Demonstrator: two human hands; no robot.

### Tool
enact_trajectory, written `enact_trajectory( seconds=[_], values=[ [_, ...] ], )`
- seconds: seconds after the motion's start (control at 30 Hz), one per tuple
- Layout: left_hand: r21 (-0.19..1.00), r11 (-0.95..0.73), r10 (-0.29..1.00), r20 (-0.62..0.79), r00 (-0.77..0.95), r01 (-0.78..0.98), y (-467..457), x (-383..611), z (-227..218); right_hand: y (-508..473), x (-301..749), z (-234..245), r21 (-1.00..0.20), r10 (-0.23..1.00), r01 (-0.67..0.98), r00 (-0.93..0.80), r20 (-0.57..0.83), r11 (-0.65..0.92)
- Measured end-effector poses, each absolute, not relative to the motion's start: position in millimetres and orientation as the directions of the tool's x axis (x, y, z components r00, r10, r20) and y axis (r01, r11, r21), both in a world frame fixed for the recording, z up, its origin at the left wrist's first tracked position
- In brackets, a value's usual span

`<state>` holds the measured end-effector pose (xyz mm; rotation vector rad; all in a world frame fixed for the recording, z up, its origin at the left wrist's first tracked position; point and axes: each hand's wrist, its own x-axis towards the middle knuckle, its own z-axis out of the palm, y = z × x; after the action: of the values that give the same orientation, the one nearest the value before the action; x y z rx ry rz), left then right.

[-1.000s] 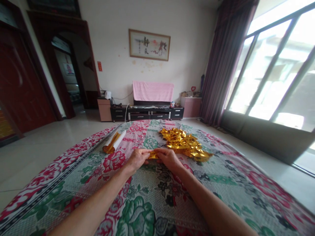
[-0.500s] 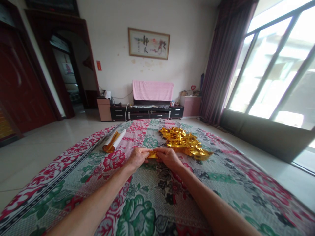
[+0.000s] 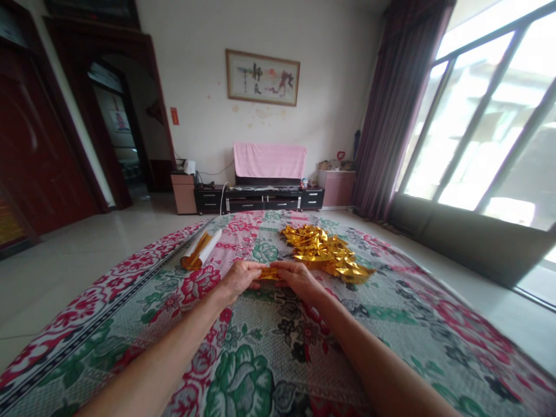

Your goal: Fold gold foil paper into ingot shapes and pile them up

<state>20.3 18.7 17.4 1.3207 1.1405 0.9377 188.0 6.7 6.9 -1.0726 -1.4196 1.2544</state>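
Between my two hands is a small piece of gold foil paper [image 3: 269,273], narrow and shiny. My left hand [image 3: 241,278] pinches its left end, and my right hand [image 3: 297,275] grips the right end; the fingers hide most of it. Just beyond my right hand lies a heap of folded gold foil shapes [image 3: 328,252] with pointed ends. To the left, farther from my left hand, rests a loosely curled stack of gold foil sheets [image 3: 202,249] with a white underside.
A floral cloth [image 3: 243,376] in red, green and grey covers the surface under my arms. Past its far edge stands a low black cabinet [image 3: 247,204] with a pink cloth [image 3: 270,159] draped above it. A window [image 3: 486,116] is on the right.
My left hand has shifted very slightly left, and its fingers have moved a little on the gold foil paper. The heap and the stack stay where they were.
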Motion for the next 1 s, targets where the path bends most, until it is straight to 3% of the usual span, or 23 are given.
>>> enact_trajectory(
  seconds=[0.43,0.7,1.0],
  values=[
    [0.991,0.079,0.975,-0.1,0.199,0.109,20.0,21.0,16.3,10.4,186.0,3.6,-0.996,0.981,0.021,-0.173,0.086,0.091],
    [0.988,0.056,0.982,-0.08,0.169,0.142,18.8,22.1,16.8,7.2,184.9,5.5,-0.976,0.971,0.127,-0.186,0.153,0.178],
    [0.988,0.046,0.987,-0.068,0.149,0.146,20.8,21.4,14.5,5.5,184.1,9.3,-0.987,0.97,0.1,-0.22,0.104,0.128]
  ],
)
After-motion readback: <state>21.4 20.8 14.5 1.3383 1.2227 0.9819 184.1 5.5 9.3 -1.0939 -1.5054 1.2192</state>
